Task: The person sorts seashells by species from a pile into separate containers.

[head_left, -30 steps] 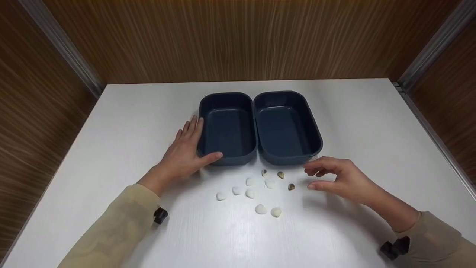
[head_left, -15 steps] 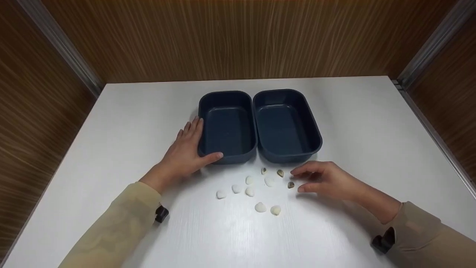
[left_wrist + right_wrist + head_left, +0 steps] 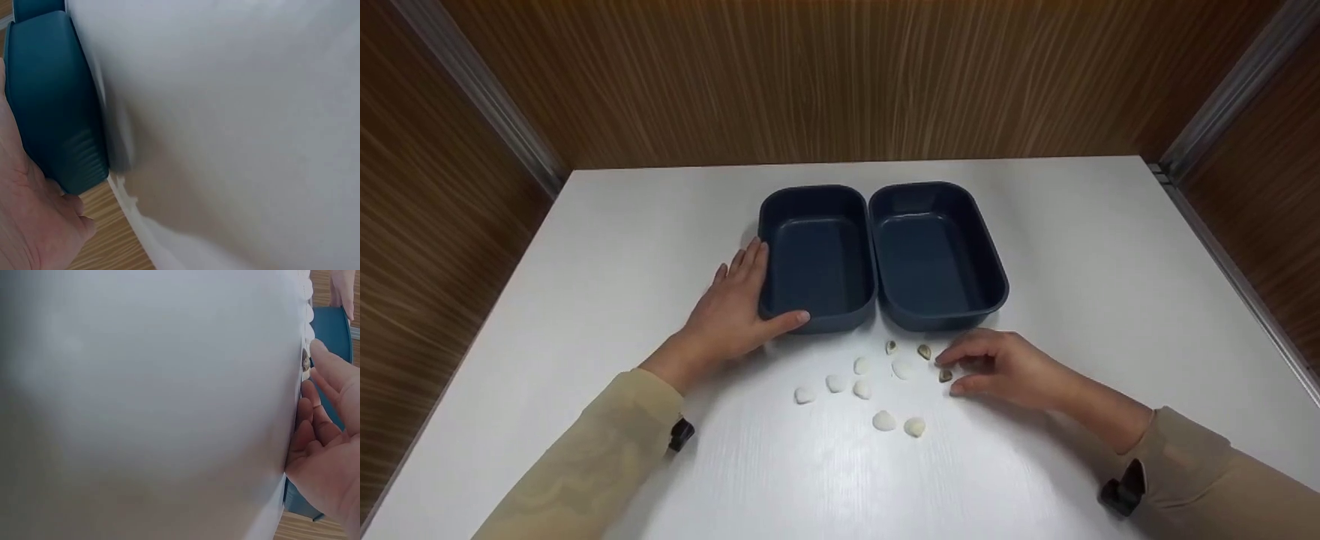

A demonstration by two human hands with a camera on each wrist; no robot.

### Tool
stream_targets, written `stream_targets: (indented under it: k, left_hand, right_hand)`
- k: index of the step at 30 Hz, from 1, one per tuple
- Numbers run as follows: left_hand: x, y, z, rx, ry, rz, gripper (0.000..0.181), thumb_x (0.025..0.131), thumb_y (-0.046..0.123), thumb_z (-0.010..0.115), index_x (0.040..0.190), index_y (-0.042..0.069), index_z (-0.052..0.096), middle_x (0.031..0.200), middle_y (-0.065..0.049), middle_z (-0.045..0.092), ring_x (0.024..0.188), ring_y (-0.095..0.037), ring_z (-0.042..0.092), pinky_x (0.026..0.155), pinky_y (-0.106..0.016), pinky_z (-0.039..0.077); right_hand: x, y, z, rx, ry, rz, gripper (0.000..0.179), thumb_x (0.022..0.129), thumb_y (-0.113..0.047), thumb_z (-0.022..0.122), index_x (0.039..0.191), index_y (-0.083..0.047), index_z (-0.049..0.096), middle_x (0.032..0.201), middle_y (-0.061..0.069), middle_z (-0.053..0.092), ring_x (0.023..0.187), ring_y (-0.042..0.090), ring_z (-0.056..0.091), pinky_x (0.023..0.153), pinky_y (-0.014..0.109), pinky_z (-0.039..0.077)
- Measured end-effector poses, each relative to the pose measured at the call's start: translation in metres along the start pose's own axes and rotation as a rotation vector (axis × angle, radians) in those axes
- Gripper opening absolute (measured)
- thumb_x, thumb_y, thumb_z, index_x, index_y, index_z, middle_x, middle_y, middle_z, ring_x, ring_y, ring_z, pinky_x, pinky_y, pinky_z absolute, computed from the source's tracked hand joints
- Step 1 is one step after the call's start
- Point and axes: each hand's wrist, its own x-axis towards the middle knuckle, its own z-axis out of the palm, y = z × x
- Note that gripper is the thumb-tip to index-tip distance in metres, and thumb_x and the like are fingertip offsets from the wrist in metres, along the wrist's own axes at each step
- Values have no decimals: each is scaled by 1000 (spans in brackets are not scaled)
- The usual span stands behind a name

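Observation:
My left hand (image 3: 727, 311) rests with spread fingers along the left side of the left dark blue bin (image 3: 817, 322), its thumb over the front rim. In the left wrist view, the palm lies beside the blue bin (image 3: 53, 95). At the right, my right hand (image 3: 1009, 367) is low over the table, its index finger and thumb on either side of a small brown seashell (image 3: 945, 376). A gap shows around that shell in the head view. Two more brown shells, one of them a brown seashell (image 3: 924, 351), lie just left of the fingertips.
A second dark blue bin (image 3: 941, 321) stands against the first on its right. Several white seashells (image 3: 884, 421) are scattered on the white table (image 3: 780, 480) in front of the bins. Wood-grain panels (image 3: 840, 82) enclose the back and sides.
My right hand has moved left and slightly down, bringing its fingertips from right of the brown seashell to either side of it. My left hand has stayed at the bin.

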Motion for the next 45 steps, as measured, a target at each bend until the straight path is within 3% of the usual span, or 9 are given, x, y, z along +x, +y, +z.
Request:
stream_targets:
  k: [9, 30, 45]
  left_hand:
    - [-5, 3, -4, -1, -23, -3, 125, 91, 87, 49, 169, 3, 0, 177, -12, -1, 163, -31, 3, 130, -54, 4]
    - [-4, 5, -6, 23, -30, -5, 126, 90, 90, 46, 169, 4, 0, 178, -12, -2, 163, -31, 4, 130, -54, 4]
    - [-3, 5, -6, 37, -35, -8, 125, 90, 90, 45, 169, 4, 0, 177, -13, -3, 163, -31, 4, 130, -54, 5]
  right_hand:
    - [0, 3, 7, -24, 37, -57, 27, 88, -12, 89, 114, -10, 81, 106, 2, 74, 91, 21, 66, 75, 21, 52]
    - [2, 3, 6, -54, 28, -10, 15, 90, -11, 87, 103, -17, 83, 101, -3, 72, 98, 17, 64, 80, 18, 52]
    - [3, 4, 7, -89, 26, -27, 20, 88, -1, 84, 98, -18, 80, 100, -5, 70, 98, 16, 63, 84, 19, 52]
